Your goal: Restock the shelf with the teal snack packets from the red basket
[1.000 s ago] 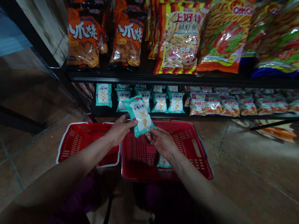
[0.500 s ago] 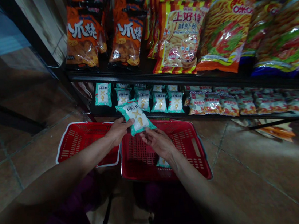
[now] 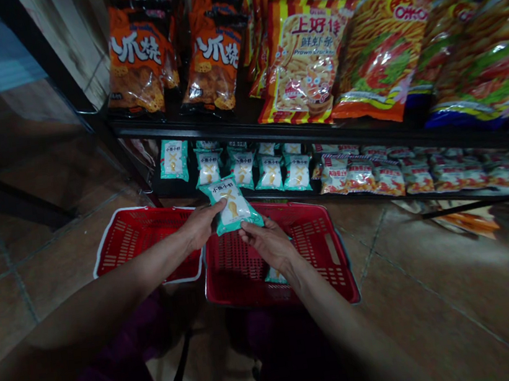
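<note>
A teal and white snack bag (image 3: 233, 207) is held between my two hands, above the front of the low shelf. My left hand (image 3: 202, 223) pinches its left edge, thumb on top. At its lower right corner, my right hand (image 3: 265, 239) grips the bag with thumb and fingers. Below it stands a red plastic basket (image 3: 307, 215), with another teal bag (image 3: 275, 275) lying in it, partly hidden by my right wrist. Similar teal snack bags (image 3: 271, 172) stand in rows on the lower shelf just beyond.
A second red basket (image 3: 124, 232) with a white rim is on the left. The upper shelf (image 3: 227, 125) bears orange snack bags (image 3: 134, 62), prawn cracker bags (image 3: 307, 58) and larger noodle-snack bags (image 3: 381, 49). Small red-and-white packs (image 3: 389, 179) line the lower shelf's right side. A dark shelf post (image 3: 79, 107) rises at left.
The bag has tilted slightly and moved a little lower, still in both hands. My right fingers have closed more firmly on its lower corner.
</note>
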Demonstrator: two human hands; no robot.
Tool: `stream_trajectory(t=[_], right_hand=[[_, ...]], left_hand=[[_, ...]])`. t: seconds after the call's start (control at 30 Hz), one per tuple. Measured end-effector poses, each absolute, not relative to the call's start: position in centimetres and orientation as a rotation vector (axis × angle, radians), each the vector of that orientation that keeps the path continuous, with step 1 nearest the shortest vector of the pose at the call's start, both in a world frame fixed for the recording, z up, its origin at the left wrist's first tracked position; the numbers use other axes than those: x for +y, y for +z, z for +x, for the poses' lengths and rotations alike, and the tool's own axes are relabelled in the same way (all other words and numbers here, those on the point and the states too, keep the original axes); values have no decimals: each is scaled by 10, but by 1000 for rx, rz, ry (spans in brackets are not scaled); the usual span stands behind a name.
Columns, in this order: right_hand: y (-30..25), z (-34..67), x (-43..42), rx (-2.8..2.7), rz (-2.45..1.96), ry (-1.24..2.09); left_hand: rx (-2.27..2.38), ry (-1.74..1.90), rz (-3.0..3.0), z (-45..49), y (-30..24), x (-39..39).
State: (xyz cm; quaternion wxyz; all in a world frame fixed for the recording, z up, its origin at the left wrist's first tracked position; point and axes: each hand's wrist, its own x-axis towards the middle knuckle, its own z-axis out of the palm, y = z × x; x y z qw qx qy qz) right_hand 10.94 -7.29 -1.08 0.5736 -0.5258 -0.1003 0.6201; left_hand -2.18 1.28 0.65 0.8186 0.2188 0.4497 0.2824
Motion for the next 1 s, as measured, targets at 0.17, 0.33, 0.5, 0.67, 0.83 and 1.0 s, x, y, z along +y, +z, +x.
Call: stream_trajectory(t=[0.17, 0.33, 0.5, 0.67, 0.83, 1.0], right_hand=[[-5, 108, -74, -279, -1207, 1452], [-7, 108, -74, -278, -1217, 1447], [-8, 111, -73, -216, -1202, 1447], [-8, 112, -73, -201, -1196, 1448], [-9, 111, -73, -216, -1219, 1446], [-10, 108, -73, -297, -1218, 1395]], left_hand=[[971, 591, 445, -20, 10, 12], [958, 649, 482, -22, 11, 10], [978, 664, 514, -24, 11, 12], [1041, 644, 587, -24, 14, 13], [1041, 662, 633, -25, 16, 12], [1132, 691, 668, -27, 12, 12]])
